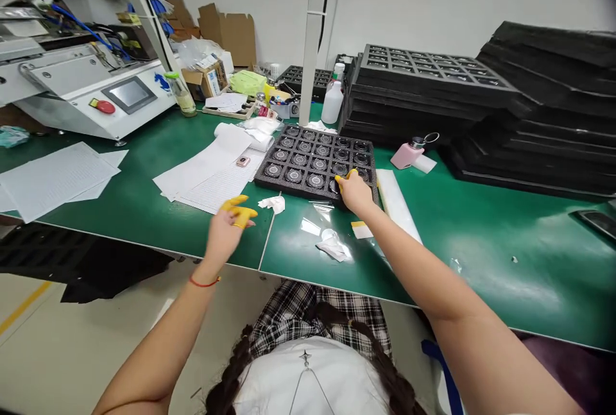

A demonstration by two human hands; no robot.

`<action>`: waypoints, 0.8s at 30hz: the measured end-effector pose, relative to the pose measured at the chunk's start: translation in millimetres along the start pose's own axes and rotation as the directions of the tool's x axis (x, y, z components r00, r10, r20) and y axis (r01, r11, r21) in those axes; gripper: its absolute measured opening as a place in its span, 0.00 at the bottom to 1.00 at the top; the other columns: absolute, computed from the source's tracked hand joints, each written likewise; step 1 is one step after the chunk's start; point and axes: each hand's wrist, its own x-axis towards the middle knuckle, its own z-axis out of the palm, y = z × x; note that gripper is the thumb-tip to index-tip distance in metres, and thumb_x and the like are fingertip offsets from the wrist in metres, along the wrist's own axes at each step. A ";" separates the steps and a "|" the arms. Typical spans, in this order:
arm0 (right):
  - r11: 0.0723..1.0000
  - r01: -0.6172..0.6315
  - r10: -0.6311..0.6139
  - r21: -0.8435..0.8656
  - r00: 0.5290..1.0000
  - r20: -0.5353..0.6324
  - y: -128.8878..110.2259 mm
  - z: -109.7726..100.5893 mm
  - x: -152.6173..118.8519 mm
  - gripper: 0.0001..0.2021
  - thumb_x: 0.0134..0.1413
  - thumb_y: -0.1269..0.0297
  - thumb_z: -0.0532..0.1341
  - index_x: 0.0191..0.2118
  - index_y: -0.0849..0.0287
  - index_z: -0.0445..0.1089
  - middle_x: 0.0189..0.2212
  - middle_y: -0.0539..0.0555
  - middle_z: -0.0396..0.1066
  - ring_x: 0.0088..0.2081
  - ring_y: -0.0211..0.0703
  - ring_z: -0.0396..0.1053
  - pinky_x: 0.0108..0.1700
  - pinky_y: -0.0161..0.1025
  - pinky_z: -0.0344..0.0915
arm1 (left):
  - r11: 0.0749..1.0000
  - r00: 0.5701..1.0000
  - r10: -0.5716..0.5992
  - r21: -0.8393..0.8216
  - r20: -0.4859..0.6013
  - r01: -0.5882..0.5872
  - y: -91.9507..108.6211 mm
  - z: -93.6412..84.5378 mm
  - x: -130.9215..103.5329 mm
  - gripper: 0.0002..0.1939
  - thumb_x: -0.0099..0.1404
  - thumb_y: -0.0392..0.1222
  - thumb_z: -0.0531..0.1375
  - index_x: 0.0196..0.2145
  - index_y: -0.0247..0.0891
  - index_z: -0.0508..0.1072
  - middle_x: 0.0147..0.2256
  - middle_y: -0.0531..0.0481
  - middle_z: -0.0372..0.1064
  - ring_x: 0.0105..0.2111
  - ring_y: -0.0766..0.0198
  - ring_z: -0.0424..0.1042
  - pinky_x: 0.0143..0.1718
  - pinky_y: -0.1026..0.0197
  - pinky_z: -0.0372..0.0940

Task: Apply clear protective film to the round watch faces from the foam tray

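Observation:
A black foam tray (pixel 283 189) lies on the green bench with round black parts (pixel 315 181), ringed and lens-like, in its square compartments. My right hand (pixel 356 192) reaches to the tray's near right corner, its yellow-covered fingertips closing at a round part in the front row. The hand partly hides that part, and I cannot see whether it is lifted. My left hand (pixel 230 226) hovers over the bench edge, left of the tray, with yellow-covered fingers apart and nothing in them. Below it to the right lies a crumpled white tissue (pixel 273 204).
Tall stacks of black trays (pixel 414 107) stand at the back right, near a pink dispenser bottle (pixel 407 156). Paper sheets (pixel 202 174) spread left of the tray. A white post (pixel 310 49) rises behind it. A machine with a screen (pixel 129 94) occupies the far left.

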 end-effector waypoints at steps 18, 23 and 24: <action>0.900 0.432 -0.432 -0.061 0.902 0.007 -18.8 23.0 -153.7 0.08 0.57 0.71 0.57 0.38 0.61 0.73 0.32 0.58 0.69 0.34 0.45 0.65 0.36 0.39 0.55 | 0.949 0.974 0.206 0.224 0.089 -0.221 19.3 73.0 42.7 0.03 0.61 0.35 0.60 0.33 0.32 0.71 0.36 0.47 0.70 0.40 0.61 0.70 0.46 0.54 0.67; 0.913 0.400 -0.404 -0.073 0.914 -0.045 -2.5 1.9 -127.7 0.09 0.55 0.73 0.54 0.38 0.62 0.72 0.33 0.59 0.70 0.35 0.48 0.66 0.35 0.40 0.57 | 0.996 0.936 0.052 0.085 -0.349 -0.023 -6.6 -88.4 -10.1 0.08 0.65 0.39 0.54 0.41 0.35 0.64 0.43 0.45 0.70 0.38 0.64 0.73 0.30 0.64 0.70; 0.907 0.416 -0.419 -0.065 0.906 -0.052 1.6 -7.0 -119.2 0.09 0.56 0.71 0.55 0.39 0.62 0.71 0.34 0.59 0.70 0.36 0.48 0.67 0.37 0.41 0.59 | 0.998 0.904 0.002 0.052 -0.427 0.023 -15.5 -122.7 -35.0 0.07 0.64 0.39 0.54 0.41 0.35 0.63 0.41 0.46 0.70 0.37 0.65 0.74 0.28 0.66 0.69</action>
